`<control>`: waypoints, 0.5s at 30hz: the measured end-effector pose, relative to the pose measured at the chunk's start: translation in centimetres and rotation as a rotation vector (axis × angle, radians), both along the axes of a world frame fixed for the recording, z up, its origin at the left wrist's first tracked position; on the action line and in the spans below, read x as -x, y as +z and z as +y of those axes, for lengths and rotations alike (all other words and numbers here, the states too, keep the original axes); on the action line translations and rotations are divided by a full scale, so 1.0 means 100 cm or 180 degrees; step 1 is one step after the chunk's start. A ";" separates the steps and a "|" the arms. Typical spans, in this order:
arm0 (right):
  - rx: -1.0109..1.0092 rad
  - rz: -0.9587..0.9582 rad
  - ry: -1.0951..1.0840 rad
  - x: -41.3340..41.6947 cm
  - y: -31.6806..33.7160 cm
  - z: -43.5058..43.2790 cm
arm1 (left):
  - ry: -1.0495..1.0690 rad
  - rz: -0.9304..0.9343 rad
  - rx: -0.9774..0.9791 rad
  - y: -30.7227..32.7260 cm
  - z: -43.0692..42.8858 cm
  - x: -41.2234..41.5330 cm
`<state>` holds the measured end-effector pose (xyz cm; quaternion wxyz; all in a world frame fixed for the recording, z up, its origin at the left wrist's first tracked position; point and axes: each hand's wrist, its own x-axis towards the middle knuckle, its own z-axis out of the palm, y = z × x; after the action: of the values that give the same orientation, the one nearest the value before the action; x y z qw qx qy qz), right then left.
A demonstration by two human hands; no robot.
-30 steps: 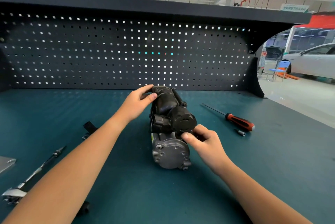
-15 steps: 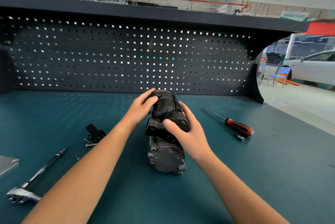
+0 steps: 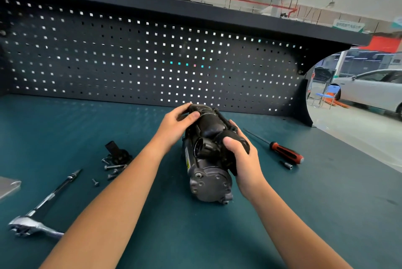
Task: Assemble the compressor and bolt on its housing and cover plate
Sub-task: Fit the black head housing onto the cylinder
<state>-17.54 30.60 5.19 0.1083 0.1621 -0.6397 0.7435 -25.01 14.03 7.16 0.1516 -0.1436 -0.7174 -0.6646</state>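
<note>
The compressor (image 3: pixel 210 181) lies lengthwise on the teal bench, its grey metal end facing me. A black housing (image 3: pixel 210 129) sits on top of it. My left hand (image 3: pixel 177 126) grips the housing's far end, thumb across the top. My right hand (image 3: pixel 241 157) grips the housing's near right side, thumb over its front and fingers wrapped behind. To the left lie several loose bolts (image 3: pixel 109 169) beside a small black part (image 3: pixel 117 153). A grey plate (image 3: pixel 8 185) shows at the left edge.
A ratchet wrench with extension (image 3: pixel 42 205) lies at the front left. A red-handled screwdriver (image 3: pixel 280 152) and a small socket bit (image 3: pixel 287 165) lie to the right. The black pegboard (image 3: pixel 152 62) closes off the back of the bench.
My right hand left the compressor's near lower side and rose to grip the housing from the right. The left hand kept hold of the far end. The housing has turned slightly.
</note>
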 end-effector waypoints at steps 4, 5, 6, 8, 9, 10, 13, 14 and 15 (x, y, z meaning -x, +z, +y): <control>-0.0358 0.0193 -0.0133 -0.002 0.001 -0.003 | 0.0059 0.0083 0.0131 0.004 -0.001 -0.002; -0.0396 0.0223 -0.0161 -0.002 0.001 -0.003 | 0.0041 0.0063 0.0162 0.005 -0.001 -0.002; -0.0411 0.0248 -0.0190 -0.002 0.000 -0.003 | 0.0024 0.0031 0.0199 0.005 -0.002 -0.002; -0.0387 0.0289 -0.0253 -0.001 -0.002 -0.001 | -0.0022 -0.0037 0.0298 0.005 -0.002 -0.003; -0.0351 0.0296 -0.0272 -0.001 -0.002 0.000 | -0.0059 -0.0080 0.0330 0.004 -0.003 -0.004; -0.0290 0.0289 -0.0269 -0.001 -0.003 0.001 | -0.0087 -0.0136 0.0317 0.004 -0.004 -0.004; 0.0092 0.0140 -0.0152 0.001 -0.004 0.010 | 0.0056 -0.0304 0.0128 0.003 -0.010 -0.005; 0.0228 0.0054 -0.0116 0.002 -0.003 0.013 | 0.0146 -0.0312 0.0125 0.003 -0.011 -0.005; 0.0356 -0.0032 -0.0074 0.002 -0.003 0.017 | 0.0215 -0.0305 0.0118 0.003 -0.011 -0.004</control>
<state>-17.76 32.26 4.88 0.1227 0.1447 -0.5995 0.7776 -24.57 12.92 7.42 0.1367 -0.0901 -0.7405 -0.6518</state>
